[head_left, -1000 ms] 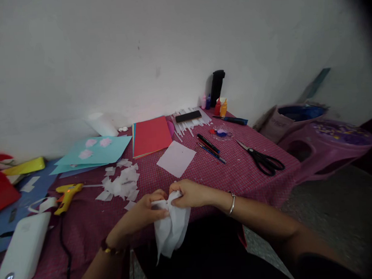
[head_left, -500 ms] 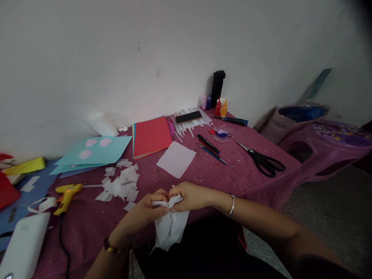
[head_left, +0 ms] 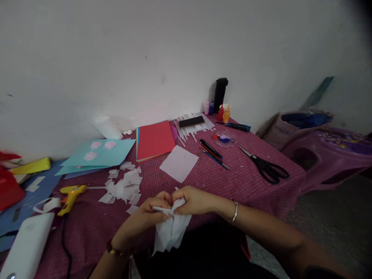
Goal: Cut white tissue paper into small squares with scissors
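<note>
A piece of white tissue paper (head_left: 170, 237) hangs from both hands at the table's front edge. My left hand (head_left: 148, 213) pinches its upper left part, with the fingers curled in. Closed on the upper right part, my right hand (head_left: 193, 201) touches or nearly touches the left one. Between the thumbs the tissue is gathered and creased, and its lower end hangs loose over my lap. Just beyond the hands lies a square of pale paper (head_left: 179, 163). A pile of torn white tissue pieces (head_left: 126, 186) lies to the left.
On the left are a yellow glue gun (head_left: 72, 198), a white power bank (head_left: 26, 249) and light-blue sheets (head_left: 118, 152) with pink tissue shapes. Red paper (head_left: 155, 138) lies behind. Scissors (head_left: 264, 167), pens (head_left: 211, 150) and paint bottles (head_left: 226, 114) are on the right, beside a pink stool (head_left: 325, 158).
The thumbs and fingers have shifted slightly on the tissue, which stays gripped in both hands. The whole view has moved a little, so the table appears slightly lower and further right.
</note>
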Demonstrator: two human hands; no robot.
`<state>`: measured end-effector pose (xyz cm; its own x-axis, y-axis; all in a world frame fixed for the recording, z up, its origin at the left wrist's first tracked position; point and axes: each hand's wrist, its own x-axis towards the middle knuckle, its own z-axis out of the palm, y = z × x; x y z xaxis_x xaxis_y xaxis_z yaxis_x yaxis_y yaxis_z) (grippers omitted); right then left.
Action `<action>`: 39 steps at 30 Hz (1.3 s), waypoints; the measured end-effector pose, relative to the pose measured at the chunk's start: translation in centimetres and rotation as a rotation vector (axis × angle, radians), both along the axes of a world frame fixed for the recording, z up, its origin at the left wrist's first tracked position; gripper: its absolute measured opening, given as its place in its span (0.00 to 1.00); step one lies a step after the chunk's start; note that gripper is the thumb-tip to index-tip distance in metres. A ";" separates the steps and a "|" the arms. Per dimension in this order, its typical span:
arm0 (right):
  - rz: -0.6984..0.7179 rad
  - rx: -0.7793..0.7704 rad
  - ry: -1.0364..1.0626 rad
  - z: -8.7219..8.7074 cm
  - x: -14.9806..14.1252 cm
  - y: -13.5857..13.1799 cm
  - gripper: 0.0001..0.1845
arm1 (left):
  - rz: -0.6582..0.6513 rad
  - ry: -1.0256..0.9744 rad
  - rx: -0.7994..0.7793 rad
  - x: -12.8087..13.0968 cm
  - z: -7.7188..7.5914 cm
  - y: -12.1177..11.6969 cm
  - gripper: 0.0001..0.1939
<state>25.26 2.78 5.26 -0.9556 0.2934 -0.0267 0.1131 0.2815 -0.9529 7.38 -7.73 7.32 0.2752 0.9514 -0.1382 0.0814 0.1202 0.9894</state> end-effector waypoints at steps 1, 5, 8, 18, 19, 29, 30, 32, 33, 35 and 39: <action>-0.012 0.000 0.001 -0.1 -0.1 0.0 0.04 | 0.012 0.015 0.016 -0.1 0.1 -0.1 0.04; -0.106 -0.040 0.019 -0.5 -0.2 0.0 0.05 | 0.065 0.165 0.084 -0.8 0.5 -0.5 0.06; -0.226 -0.040 0.059 -0.5 -0.1 -0.2 0.05 | 0.164 0.311 0.163 -1.4 0.7 -0.7 0.06; -0.280 -0.020 0.269 -0.4 1.8 0.0 0.19 | 0.406 0.606 0.248 -1.4 0.8 -2.1 0.09; -0.271 -0.014 0.289 -0.3 1.9 0.0 0.20 | 0.397 0.586 0.227 -1.1 0.6 -2.2 0.12; -0.587 -0.032 0.200 -1.5 0.9 -0.5 0.13 | 0.879 0.434 0.213 0.6 -2.5 -0.6 0.10; -0.606 -0.054 0.192 -1.7 0.9 -0.4 0.13 | 0.898 0.349 0.212 0.5 -2.5 -0.5 0.16; -0.628 -0.090 0.190 -2.0 1.0 -0.3 0.14 | 0.883 0.130 0.160 0.2 -2.4 -0.4 0.25; -0.633 -0.094 0.189 -2.1 1.1 -0.2 0.14 | 0.850 0.008 0.102 0.0 -2.4 -0.3 0.28; -0.632 -0.080 0.182 -2.1 1.2 -0.1 0.14 | 0.765 -0.218 -0.057 -0.2 -2.4 -0.3 0.27; -0.583 -0.016 0.205 -1.7 1.3 -0.1 0.13 | 0.682 -0.434 -0.274 0.1 -2.8 -0.2 0.22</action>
<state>26.55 2.64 3.54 -0.6244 0.7699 0.1320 0.0580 0.2142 -0.9751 7.49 -7.90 4.47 -0.2640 0.8764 -0.4028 -0.4756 0.2451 0.8448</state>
